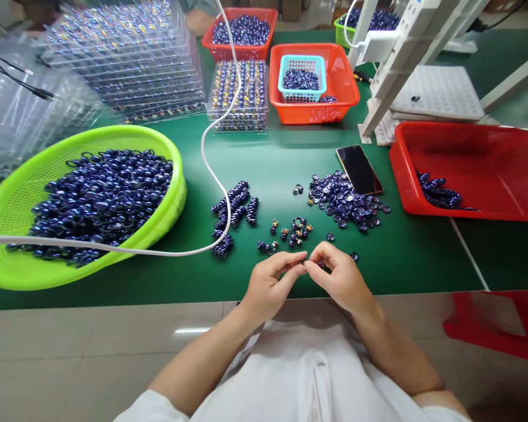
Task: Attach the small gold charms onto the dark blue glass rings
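My left hand and my right hand meet fingertip to fingertip at the near edge of the green table. Both are closed in a pinch on a small dark piece that the fingers mostly hide. Just beyond them lies a loose group of small shiny dark-blue parts with gold bits. Further right spreads a heap of dark-blue cap-like pieces. To the left, several ribbed dark-blue stacks lie close together.
A white cable loops across the table. At left stands a lime-green basket of dark-blue parts. A phone touches the heap. A red bin, an orange basket and stacked clear trays stand around, with a white metal post.
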### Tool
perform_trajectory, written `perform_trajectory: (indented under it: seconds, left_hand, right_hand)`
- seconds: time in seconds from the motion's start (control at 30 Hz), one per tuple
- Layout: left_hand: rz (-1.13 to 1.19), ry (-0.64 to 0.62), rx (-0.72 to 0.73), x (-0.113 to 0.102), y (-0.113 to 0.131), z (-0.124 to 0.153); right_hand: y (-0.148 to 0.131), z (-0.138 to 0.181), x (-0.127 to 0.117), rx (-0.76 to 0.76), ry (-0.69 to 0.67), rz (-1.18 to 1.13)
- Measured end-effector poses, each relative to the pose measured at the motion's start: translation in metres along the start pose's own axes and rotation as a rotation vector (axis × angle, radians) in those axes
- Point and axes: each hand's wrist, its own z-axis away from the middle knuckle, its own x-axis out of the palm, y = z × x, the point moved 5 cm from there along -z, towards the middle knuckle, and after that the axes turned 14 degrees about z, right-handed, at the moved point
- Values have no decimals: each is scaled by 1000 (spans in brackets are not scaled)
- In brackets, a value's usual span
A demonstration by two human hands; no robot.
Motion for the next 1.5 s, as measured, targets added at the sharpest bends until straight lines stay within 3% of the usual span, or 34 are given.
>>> perform_trajectory:
  seconds: [0.1,0.2,0.5,0.73,0.83,0.97,1.07,1.3,1.5]
  left_hand:
    - [185,81,-200,-1,-7,-1]
    - [271,122,-280,0,-9,-2]
    - [265,135,-289,3,-10,-7]
    - [216,121,-286,6,-12,-7]
    - [213,90,-300,7,-13,-7]
    - [191,63,-322,8,-12,-5]
    - [173,27,-304,9,-13,-2]
    - [-23,-7,-92,7,-13,3]
    - [68,-16,-112,7,-15,3]
  right_hand:
    - [3,4,1,-31,-7,-70]
    - [10,10,-1,-45,26,-80]
    - [11,27,-9,-225,210,39]
    - [-10,23,-9,-491,233,281]
    - [-10,21,-6,-521,237,364]
    - [-8,21,-4,-478,253,348]
    - [-3,20,-5,-360,241,242]
    - [16,12,-6,-11,76,-7]
    - [21,10,-5,70,-1,-73]
